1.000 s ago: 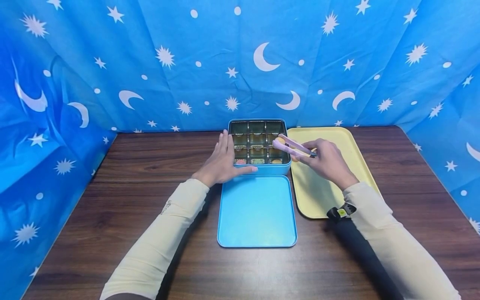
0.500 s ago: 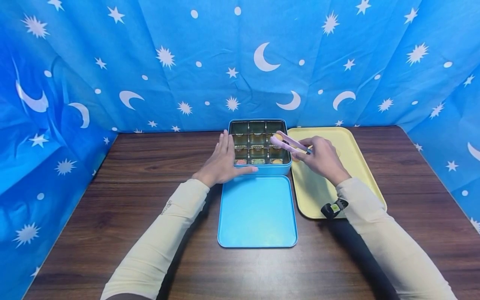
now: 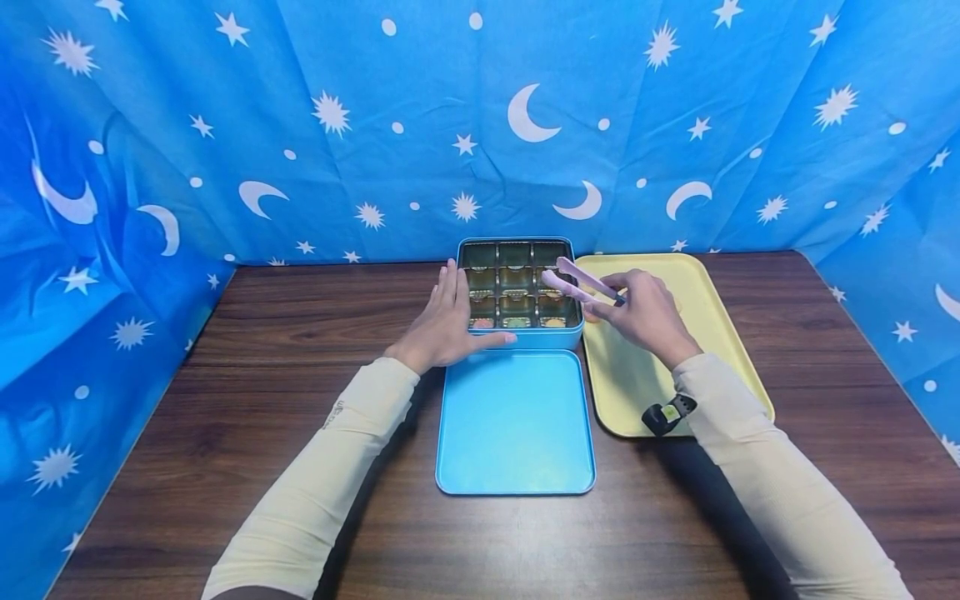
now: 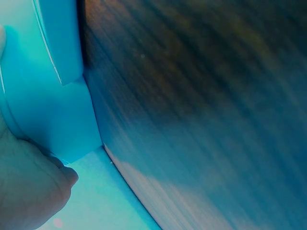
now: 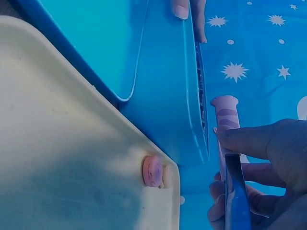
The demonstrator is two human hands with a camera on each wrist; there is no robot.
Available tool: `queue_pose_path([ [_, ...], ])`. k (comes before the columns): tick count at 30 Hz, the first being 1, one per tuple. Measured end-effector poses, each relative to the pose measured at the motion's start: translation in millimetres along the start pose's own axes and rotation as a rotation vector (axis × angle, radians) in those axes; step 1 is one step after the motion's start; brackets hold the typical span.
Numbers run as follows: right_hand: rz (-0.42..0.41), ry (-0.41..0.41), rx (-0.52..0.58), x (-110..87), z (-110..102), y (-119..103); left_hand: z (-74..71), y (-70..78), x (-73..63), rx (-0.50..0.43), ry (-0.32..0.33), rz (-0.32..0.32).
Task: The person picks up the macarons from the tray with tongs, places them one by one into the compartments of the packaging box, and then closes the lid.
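Note:
My right hand grips a pair of pink-tipped tongs over the right column of a blue tin. The tong tips stand apart with nothing showing between them. Straight fingers of my left hand lie along the tin's left side, and its thumb touches the front wall. A dark divided insert fills the tin. Pink, green and yellow round sweets sit in its front row. In the right wrist view, a pink macaron stands on the tray beside a paler one, near the tin.
A blue lid lies on the table directly in front of the tin. To the right, a pale yellow tray sits close beside the tin, partly under my right arm. A blue star-patterned cloth hangs right behind the table.
The yellow round sweet between the tong tips has left them, and the tips have spread apart. The right hand has shifted slightly left and back; the left hand stays put.

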State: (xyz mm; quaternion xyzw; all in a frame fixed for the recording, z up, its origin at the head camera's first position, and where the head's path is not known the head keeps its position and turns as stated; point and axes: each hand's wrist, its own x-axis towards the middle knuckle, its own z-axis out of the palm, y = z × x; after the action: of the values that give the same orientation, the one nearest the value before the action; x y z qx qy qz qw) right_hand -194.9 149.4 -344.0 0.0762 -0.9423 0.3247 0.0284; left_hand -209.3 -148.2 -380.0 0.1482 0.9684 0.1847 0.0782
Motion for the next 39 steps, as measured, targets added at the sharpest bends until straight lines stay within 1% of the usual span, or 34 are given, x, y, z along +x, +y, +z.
queue_pose_path([
  [5, -0.01, 0.011, 0.0, -3.5, -7, 3, -0.1, 0.3, -0.6, -0.008, 0.0, 0.002],
  [10, -0.004, 0.012, 0.004, -10.6, -19, 8, 0.3, 0.4, -0.2, -0.006, 0.001, 0.007],
  [15, 0.016, -0.002, 0.019, -21.1, -32, 17, -0.1, 1.0, 1.0, -0.004, 0.006, 0.012],
  [21, 0.015, 0.014, -0.018, -31.7, -45, 32, -0.7, 0.6, 1.4, -0.003, 0.012, 0.015],
  [30, 0.02, 0.005, -0.056, -46.6, -52, 59, 1.0, -1.4, 0.9, -0.009, 0.02, 0.018],
  [39, 0.071, -0.025, -0.092, -58.3, -52, 83, 0.4, -1.6, -0.1, -0.012, 0.014, 0.022],
])
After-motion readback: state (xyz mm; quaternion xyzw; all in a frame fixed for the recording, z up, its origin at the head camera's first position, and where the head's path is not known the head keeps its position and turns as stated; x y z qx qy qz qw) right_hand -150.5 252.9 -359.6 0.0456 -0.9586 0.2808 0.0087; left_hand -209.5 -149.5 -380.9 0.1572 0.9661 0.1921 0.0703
